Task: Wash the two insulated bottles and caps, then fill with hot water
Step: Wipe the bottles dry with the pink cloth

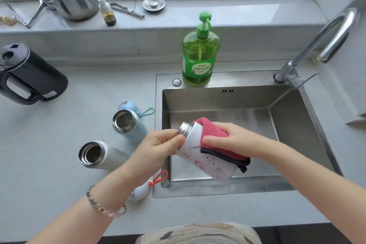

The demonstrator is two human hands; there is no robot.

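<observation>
Held bottle: a white printed bottle (200, 159), uncapped, in the air over the sink (217, 101), near its front-left corner.
Long axis: tilted, running from 10 o'clock to 4 o'clock; the steel mouth points up towards 10 o'clock and the base hangs lower at 4 o'clock.
Left hand: the left hand (158, 146) grips the steel neck, with fingers and thumb curled round it.
Right hand: the right hand (223, 138) holds a pink cloth (213, 129) against the upper side of the bottle, its fingers bent over the cloth.
Cloth: folded over the bottle's body, its dark-edged end hanging off towards 4 o'clock.
Blue bottle: a blue bottle (136, 130) stands open on the counter (59, 184) at 9 o'clock of the held bottle, just beside the sink rim.
Blue cap: a blue cap (129, 106) with a loop lies right behind the blue bottle, at 12 o'clock of it.
White bottle: a plain white bottle (112, 157) stands open at 8 o'clock of the blue one.
White cap: a white cap (141, 191) with a red loop lies at 7 o'clock of the held bottle, partly under the left wrist.
Soap: a green dish soap bottle (198, 57) stands on the sink's back ledge at 12 o'clock.
Tap: the tap (334, 31) rises at 2 o'clock.
Kettle: a dark kettle (35, 77) sits at the far left, at 10 o'clock.
</observation>
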